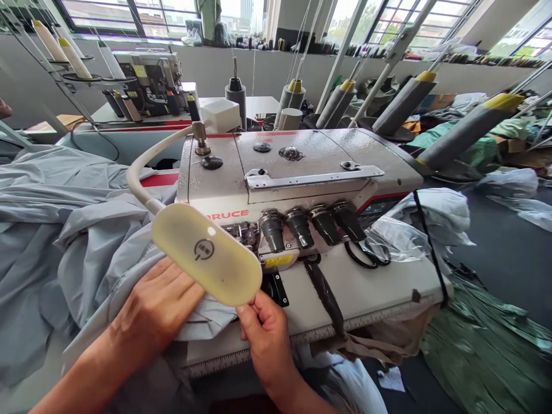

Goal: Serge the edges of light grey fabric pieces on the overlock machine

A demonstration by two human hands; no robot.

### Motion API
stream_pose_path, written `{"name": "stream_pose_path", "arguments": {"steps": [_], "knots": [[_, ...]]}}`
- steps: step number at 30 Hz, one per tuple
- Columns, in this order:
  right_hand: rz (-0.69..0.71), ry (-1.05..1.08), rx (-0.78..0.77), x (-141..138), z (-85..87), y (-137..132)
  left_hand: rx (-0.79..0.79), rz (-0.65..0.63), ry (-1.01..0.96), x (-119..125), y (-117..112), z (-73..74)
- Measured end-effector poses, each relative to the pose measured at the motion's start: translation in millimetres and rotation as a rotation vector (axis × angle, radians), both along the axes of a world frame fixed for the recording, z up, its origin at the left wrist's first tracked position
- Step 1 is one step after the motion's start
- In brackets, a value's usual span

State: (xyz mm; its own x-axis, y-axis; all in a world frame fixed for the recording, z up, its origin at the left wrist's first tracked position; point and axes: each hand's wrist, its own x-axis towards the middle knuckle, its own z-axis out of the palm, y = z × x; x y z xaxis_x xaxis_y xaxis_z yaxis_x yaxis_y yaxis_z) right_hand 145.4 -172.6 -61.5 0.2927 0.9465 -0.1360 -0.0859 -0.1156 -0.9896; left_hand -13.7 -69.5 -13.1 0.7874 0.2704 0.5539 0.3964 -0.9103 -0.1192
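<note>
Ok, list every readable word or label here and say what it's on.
"BRUCE", in red, on the machine front.
Round mark on the lamp: too small to read.
Yellow sticker below the knobs: blurred.
Ruler along the front edge: digits unreadable.

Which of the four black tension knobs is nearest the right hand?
The leftmost knob, beside the lamp head, directly above the right hand; the other three run off to the right.
</note>
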Motion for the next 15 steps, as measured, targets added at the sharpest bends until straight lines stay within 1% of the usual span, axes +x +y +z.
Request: {"name": "stream_pose_path", "arguments": {"steps": [2,5,8,10,13,15], "knots": [[-0.001,0.011,-0.003,0.0,-0.6,0.0,0.007,-0.071,0.034,-0.2,-4.5,4.0],[-0.004,0.029,-0.01,-0.8,-1.3,0.1,-0.026,-0.077,0.038,-3.0,-6.7,1.5],[-0.031,0.019,0.011,-1.6,-0.1,3.5,-0.075,-0.03,0.043,-6.6,-0.7,-4.8],[-0.056,0.011,0.027,-1.8,2.4,7.0,-0.083,0.0,0.027,-8.2,4.6,-5.8],[-0.09,0.011,0.014,-1.8,7.1,10.5,-0.01,0.092,0.029,-7.7,3.6,0.8],[-0.101,0.022,0.001,-1.8,9.6,10.9,0.031,0.142,0.022,-3.8,-7.4,6.8]]}}
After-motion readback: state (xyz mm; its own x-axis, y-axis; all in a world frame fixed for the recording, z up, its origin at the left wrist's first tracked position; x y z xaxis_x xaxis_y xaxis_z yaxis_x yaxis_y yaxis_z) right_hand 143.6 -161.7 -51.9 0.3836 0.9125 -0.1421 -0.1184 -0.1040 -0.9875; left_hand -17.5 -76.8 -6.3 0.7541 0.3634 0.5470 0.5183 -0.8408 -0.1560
